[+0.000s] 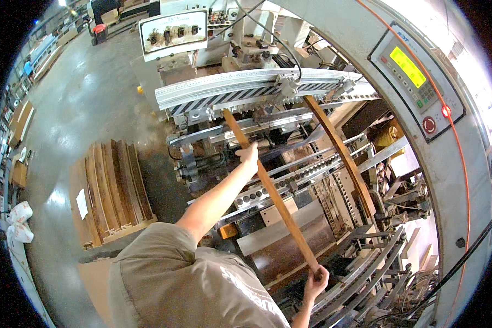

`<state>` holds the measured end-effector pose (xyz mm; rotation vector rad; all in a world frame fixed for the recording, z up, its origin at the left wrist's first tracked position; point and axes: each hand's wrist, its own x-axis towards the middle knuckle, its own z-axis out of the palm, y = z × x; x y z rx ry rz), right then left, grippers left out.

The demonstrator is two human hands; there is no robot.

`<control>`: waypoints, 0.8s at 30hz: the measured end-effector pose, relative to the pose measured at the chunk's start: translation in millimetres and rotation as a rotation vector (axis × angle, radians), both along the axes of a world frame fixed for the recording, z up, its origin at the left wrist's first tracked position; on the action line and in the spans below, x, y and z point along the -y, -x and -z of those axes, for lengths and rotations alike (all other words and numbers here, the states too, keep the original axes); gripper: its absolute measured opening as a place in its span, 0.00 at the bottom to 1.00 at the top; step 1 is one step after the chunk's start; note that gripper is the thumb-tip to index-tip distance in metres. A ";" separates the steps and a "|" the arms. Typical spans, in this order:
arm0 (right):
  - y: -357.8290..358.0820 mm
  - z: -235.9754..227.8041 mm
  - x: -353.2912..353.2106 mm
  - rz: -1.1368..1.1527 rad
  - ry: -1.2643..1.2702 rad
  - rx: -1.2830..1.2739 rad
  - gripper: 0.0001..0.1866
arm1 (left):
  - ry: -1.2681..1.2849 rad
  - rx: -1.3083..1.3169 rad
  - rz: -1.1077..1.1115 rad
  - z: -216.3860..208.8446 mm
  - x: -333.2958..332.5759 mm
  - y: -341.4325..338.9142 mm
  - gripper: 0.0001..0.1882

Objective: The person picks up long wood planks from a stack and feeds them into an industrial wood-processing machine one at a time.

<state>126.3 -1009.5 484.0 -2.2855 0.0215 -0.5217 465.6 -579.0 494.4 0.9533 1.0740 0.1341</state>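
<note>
A long, narrow wooden strip (281, 208) slants across the machine bed, its far end up by the striped metal beam (224, 93). My left hand (249, 156) reaches out and grips this strip along its far half, the thumb sticking out to the left. Around the strip's near end, my right hand (316, 282) is closed, fingers curled. To the right lies a second wooden strip (341, 150) on the machine, roughly in line with the first and touched by neither hand. Part of the left fingers is hidden behind the strip.
Metal rails with round holes (290, 183) cross the machine bed. At right stands a grey housing with a control panel (418, 82) and a red cable. Stacked brown boards (112, 186) stand on the floor at left. A white switch box (174, 34) is at the back.
</note>
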 end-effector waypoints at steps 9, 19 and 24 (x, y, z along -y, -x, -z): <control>-90.1 -14.5 16.9 -0.068 -0.935 -0.878 0.11 | 0.012 0.050 -0.083 61.0 -61.6 -66.9 0.48; -87.0 -38.5 -18.9 0.425 -0.669 -0.785 0.11 | -0.020 0.165 -0.093 0.0 -6.2 -61.3 0.32; -90.1 -30.9 -1.1 0.431 -0.710 -0.832 0.10 | 0.082 0.182 -0.044 13.3 -8.6 -64.5 0.31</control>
